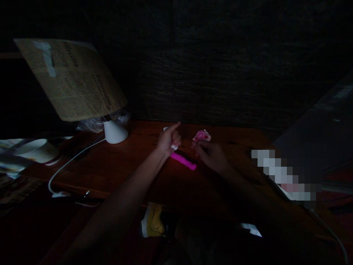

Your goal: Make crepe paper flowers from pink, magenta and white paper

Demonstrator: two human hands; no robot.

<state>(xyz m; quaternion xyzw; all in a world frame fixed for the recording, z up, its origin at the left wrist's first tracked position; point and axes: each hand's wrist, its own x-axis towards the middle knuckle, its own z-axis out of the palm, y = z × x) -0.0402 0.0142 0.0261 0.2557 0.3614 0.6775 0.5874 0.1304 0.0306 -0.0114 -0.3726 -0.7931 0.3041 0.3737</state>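
Observation:
My left hand (168,140) is above the wooden table, its index finger stretched out and the other fingers curled. Bits of a white piece (174,147) show at its edges, mostly covered by the hand. Closed in a pinch, my right hand (209,152) has its fingertips at the near edge of a pink rose-like flower (201,135) with paler outer petals. Between the hands a bright pink fuzzy strip (184,161) lies on the table, one end beside my left wrist. The dim light hides much of the fingers.
A lamp with a newspaper-print shade (74,79) and white base (116,131) stands at the left, its white cord (59,167) trailing over the front edge. Farther left is a paper cup (37,150). A pixelated pale object (284,173) lies right. Behind rises a dark wall (209,73).

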